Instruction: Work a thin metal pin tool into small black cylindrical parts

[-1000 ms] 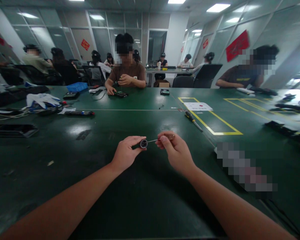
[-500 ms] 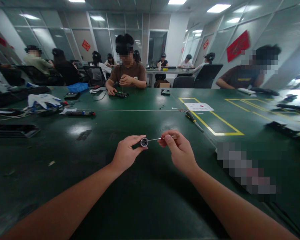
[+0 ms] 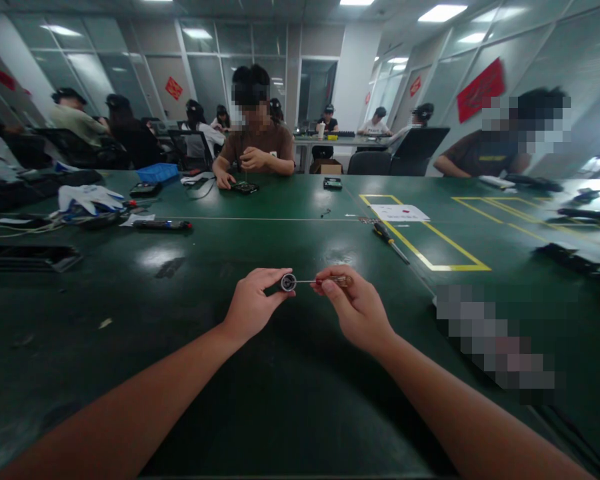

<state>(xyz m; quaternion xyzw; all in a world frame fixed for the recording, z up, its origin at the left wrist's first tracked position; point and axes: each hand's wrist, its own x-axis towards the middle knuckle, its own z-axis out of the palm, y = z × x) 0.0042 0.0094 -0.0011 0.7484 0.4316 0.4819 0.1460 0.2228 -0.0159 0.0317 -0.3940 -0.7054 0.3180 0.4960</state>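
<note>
Between the thumb and fingers of my left hand (image 3: 247, 303) is a small round part (image 3: 289, 283), dark inside with a pale metallic rim, its open end facing me. My right hand (image 3: 357, 303) grips the handle of a thin screwdriver (image 3: 306, 281), whose see-through handle has a reddish front end. The slim shaft runs left to the round part, and its tip is at or inside the rim; exactly where it touches I cannot tell. Both hands are held above the green table (image 3: 260, 413).
A black and yellow screwdriver (image 3: 391, 243) lies right of centre beside yellow tape and a paper sheet (image 3: 401, 213). White gloves (image 3: 90, 200), a pen-like tool (image 3: 163, 226) and a blue tray (image 3: 157, 173) are at left. A co-worker (image 3: 257, 147) sits opposite.
My right hand has shifted slightly left, closer to the round part, so less of the screwdriver's shaft shows. The left hand keeps its hold almost unmoved.
</note>
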